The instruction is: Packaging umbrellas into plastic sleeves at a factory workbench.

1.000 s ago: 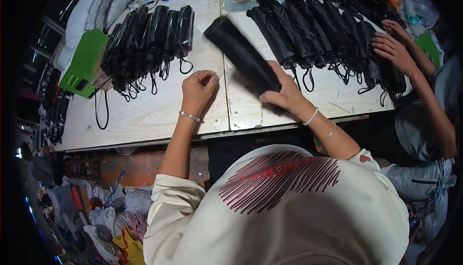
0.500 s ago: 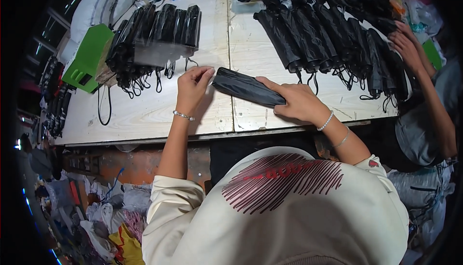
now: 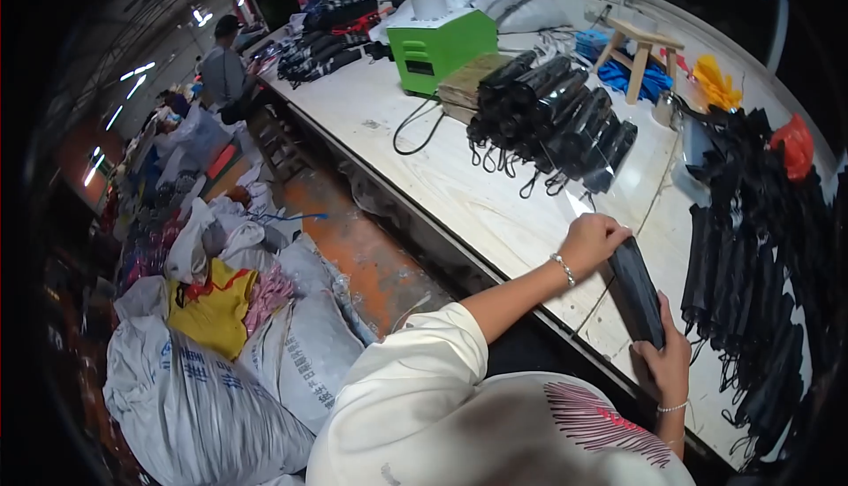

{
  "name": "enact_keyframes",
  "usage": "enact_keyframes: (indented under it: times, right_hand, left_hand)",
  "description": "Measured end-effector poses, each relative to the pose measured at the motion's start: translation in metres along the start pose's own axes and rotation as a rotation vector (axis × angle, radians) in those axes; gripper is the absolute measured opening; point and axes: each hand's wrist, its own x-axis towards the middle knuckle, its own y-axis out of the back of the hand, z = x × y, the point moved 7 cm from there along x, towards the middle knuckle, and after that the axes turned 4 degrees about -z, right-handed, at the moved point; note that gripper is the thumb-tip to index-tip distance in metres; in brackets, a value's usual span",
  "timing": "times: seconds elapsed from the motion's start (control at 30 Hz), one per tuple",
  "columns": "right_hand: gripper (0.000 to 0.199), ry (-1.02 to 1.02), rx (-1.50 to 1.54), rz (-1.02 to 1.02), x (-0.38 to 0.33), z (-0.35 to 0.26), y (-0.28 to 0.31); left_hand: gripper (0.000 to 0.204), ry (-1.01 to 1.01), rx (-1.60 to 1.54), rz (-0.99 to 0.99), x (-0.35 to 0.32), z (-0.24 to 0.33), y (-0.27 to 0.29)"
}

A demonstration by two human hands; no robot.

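A folded black umbrella (image 3: 638,284) lies slantwise above the table, near its front edge. My right hand (image 3: 669,355) is wrapped round the umbrella's near end, thumb on one side and fingers on the other. At the far end, my left hand (image 3: 594,242) is closed in a pinch, its fingertips right against the umbrella. What those fingertips hold, if anything, is too small to make out. Just beyond the left hand, a pile of folded black umbrellas (image 3: 541,115) lies with wrist loops toward me, some under shiny clear plastic.
More black umbrellas (image 3: 738,283) lie in a row at the right. A green box-shaped device (image 3: 442,49) stands by the pile, with a small wooden stool (image 3: 638,53) farther back. Stuffed white sacks (image 3: 194,406) crowd the floor at left. Someone (image 3: 225,71) stands far off by the table.
The view has swung left, bringing in the floor sacks and the far end of the table. My right hand still grips the umbrella; my left hand has come up to its far end.
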Motion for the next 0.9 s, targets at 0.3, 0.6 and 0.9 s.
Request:
enact_keyframes:
  times: [0.3, 0.6, 0.9]
  right_hand:
    - [0.088, 0.018, 0.122, 0.115, -0.002, 0.0, -0.002]
    - [0.086, 0.08, 0.309, 0.135, -0.004, -0.012, 0.001]
    - [0.096, 0.098, 0.77, 0.002, -0.004, -0.025, -0.008]
  left_hand:
    - [0.045, -0.01, 0.321, 0.657, -0.022, 0.032, 0.038]
    - [0.065, 0.1, -1.083, 0.109, -0.018, 0.008, -0.019]
    - [0.059, 0.235, -1.541, -0.011, -0.037, 0.043, -0.034]
